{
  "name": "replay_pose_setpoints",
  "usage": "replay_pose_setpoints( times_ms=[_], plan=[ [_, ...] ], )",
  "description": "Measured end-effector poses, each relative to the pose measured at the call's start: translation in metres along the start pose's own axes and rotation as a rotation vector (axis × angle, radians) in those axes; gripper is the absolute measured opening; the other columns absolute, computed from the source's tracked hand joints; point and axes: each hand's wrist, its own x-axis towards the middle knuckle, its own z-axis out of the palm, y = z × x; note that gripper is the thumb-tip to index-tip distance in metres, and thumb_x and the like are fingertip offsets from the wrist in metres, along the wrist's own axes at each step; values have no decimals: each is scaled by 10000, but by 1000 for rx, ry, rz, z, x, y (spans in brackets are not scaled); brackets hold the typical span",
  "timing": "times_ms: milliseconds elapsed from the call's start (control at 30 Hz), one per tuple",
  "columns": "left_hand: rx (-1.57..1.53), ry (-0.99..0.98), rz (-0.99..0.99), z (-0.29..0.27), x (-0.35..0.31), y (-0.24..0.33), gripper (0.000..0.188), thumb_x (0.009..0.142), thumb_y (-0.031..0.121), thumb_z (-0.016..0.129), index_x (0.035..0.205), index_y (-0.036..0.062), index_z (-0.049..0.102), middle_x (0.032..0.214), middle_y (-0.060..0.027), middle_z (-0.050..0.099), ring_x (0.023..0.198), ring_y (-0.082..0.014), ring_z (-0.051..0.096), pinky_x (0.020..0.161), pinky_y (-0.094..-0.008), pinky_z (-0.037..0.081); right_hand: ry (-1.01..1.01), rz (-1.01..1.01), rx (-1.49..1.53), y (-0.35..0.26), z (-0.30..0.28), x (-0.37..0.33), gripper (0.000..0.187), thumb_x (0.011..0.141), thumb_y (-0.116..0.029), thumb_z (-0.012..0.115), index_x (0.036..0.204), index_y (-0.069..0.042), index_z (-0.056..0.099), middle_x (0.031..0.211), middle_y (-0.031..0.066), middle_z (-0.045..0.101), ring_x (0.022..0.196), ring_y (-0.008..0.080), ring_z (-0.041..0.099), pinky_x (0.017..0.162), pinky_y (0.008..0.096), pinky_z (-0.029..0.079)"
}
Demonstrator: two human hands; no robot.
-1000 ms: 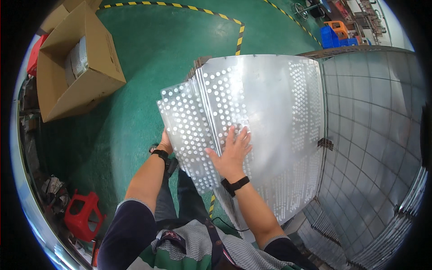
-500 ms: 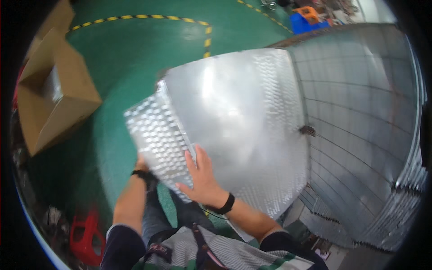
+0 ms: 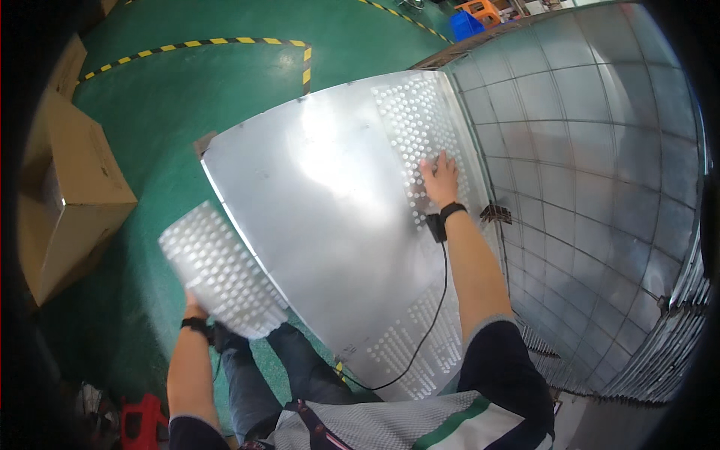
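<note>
While a second ago both hands pressed one perforated sheet, now the left hand (image 3: 193, 307) grips a small perforated panel (image 3: 219, 271) pulled off left. The right hand (image 3: 441, 178) lies flat, fingers spread, on the big sheet (image 3: 330, 225) over the green floor (image 3: 150, 120)

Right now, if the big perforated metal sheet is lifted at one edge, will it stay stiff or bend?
The perforated metal sheet looks thin and wide, so it would probably flex. Its shiny surface may be slippery under the right hand.
</note>
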Motion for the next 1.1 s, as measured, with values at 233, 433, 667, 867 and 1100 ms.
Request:
replay_pose_setpoints(
  times_ms=[233,433,667,867,1100],
  plan=[
    [-86,-13,-73,62,-9,8,575,866,497,333,1190,45,482,1132,-121,561,1000,-271,555,885,-408,437,50,-130,27,-98,48,-168,870,783,-502,541,1368,5,145,1374,345,62,1264,517,39,970,641,95],
    [-124,-142,-35,75,-18,15,627,859,557,303,1269,93,399,1235,-84,481,1106,-254,475,922,-392,401,-79,-109,-25,-211,82,-312,936,770,-532,545,1370,21,89,1369,357,10,1260,531,2,970,644,66],
    [-288,-229,-126,77,-23,17,615,868,516,296,1280,70,387,1262,-126,458,1113,-283,472,940,-418,388,-51,-395,-86,-162,73,-300,803,756,-274,597,1371,-17,149,1380,326,59,1254,527,66,974,637,80],
    [-195,-202,49,40,-18,-5,641,863,553,305,1293,84,381,1283,-101,446,1134,-271,449,956,-389,368,-211,-511,-262,-222,90,-388,704,738,-109,539,1341,33,205,1362,335,115,1229,539,141,964,641,128],
    [-83,-141,-88,56,-92,-37,650,857,549,304,1266,56,415,1259,-126,469,1108,-296,471,957,-411,369,-106,-473,95,-165,63,-399,762,776,-270,540,1318,105,158,1357,351,106,1258,492,140,1004,582,132]
  ],
)
